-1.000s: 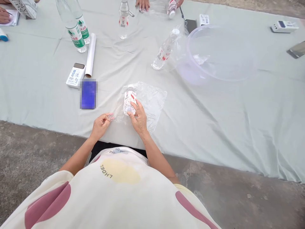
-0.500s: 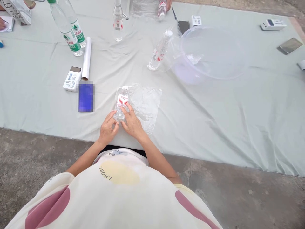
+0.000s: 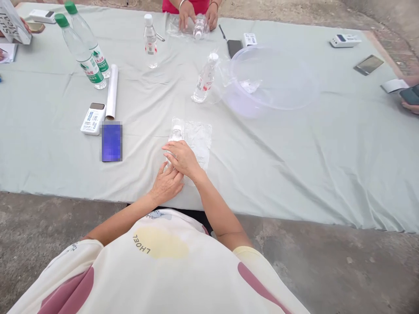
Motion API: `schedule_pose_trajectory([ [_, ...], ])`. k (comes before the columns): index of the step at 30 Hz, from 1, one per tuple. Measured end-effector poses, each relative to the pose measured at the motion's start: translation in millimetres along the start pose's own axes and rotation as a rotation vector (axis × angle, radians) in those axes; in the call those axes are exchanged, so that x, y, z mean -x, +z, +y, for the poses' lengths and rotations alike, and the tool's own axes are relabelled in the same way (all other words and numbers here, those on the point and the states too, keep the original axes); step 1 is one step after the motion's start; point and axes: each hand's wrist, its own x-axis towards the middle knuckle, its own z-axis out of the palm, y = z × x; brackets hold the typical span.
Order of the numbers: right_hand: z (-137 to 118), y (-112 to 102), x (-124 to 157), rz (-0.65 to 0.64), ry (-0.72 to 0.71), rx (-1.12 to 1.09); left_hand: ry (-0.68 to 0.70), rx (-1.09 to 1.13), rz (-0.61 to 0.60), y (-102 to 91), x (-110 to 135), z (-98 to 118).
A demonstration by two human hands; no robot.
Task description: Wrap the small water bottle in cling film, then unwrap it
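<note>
A small clear water bottle (image 3: pixel 177 132) lies on the cloth with its white cap pointing away from me. Clear plastic film (image 3: pixel 200 138) is spread under and to the right of it. My right hand (image 3: pixel 183 158) lies across the bottle's middle, fingers curved over it and hiding the label. At the bottle's base, my left hand (image 3: pixel 167 183) is closed around the lower end, its fingertips partly covered by my right hand.
To the left are a film roll (image 3: pixel 111 92), a white power bank (image 3: pixel 93 118), a blurred blue item (image 3: pixel 111 141) and two green-capped bottles (image 3: pixel 87 65). Ahead stand a wrapped bottle (image 3: pixel 204 80) and a clear basin (image 3: pixel 275 107). Across the table, another person's hands (image 3: pixel 187 12) hold a bottle.
My right hand has moved over the bottle, covering its label. My left hand has turned and come in against the bottle's base. The view has shifted, showing more of the person opposite.
</note>
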Motion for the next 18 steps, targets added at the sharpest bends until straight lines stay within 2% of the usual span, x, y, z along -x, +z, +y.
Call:
schedule_pose_trajectory([
  [5,23.8,-13.0,-16.3,0.062,0.271,0.141,0.108,-0.063,-0.047,7.2,-11.0,18.7],
  [7,33.4,-21.0,-14.3,0.076,0.387,0.133,0.165,-0.093,-0.079,11.3,-17.4,27.6],
  [10,44.8,-28.3,-2.4,0.127,0.479,0.122,0.282,-0.07,-0.134,16.7,-27.3,42.2],
  [12,52.0,-30.5,9.2,0.154,0.527,0.111,0.406,0.029,-0.18,16.8,-31.5,51.1],
  [15,63.6,-34.2,28.2,0.185,0.6,0.036,0.607,0.292,-0.221,9.3,-31.5,58.8],
  [17,70.4,-38.4,40.3,0.224,0.636,-0.05,0.581,0.444,-0.144,1.7,-29.8,56.9],
  [18,73.0,-41.0,46.0,0.249,0.651,-0.09,0.483,0.479,-0.064,-1.6,-29.8,53.2],
])
